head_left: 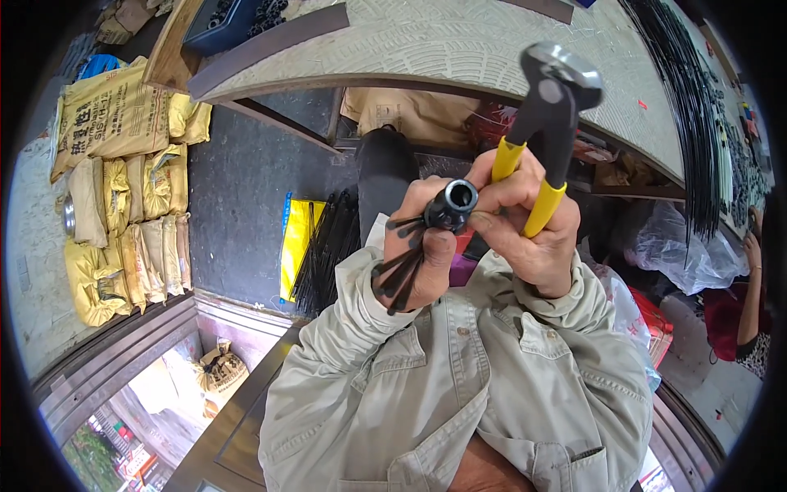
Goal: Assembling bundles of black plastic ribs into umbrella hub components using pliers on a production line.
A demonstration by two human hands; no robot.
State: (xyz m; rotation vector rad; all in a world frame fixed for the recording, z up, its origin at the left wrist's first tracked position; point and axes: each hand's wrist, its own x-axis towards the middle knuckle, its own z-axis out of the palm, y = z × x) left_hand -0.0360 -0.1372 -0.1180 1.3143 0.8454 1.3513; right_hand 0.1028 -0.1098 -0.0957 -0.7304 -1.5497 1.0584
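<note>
In front of my chest, my left hand (422,275) is closed around a black tubular part (450,207) with a round open end facing up. Several thin black rods (400,275) fan out beside this part, across the fingers. My right hand (533,221) grips a pair of end-cutting pincers (548,102) with yellow handles, its dark metal head raised toward the bench. The right fingertips also touch the side of the tubular part. Whether they pinch something small there is hidden.
Ahead stands a workbench (426,41) with a blue bin (234,29) at its left and long black rods (676,107) along its right. Stacked sacks (123,123) line the left wall. More black rods (332,246) lie by a yellow bag (302,238). Another person's arm (750,303) is far right.
</note>
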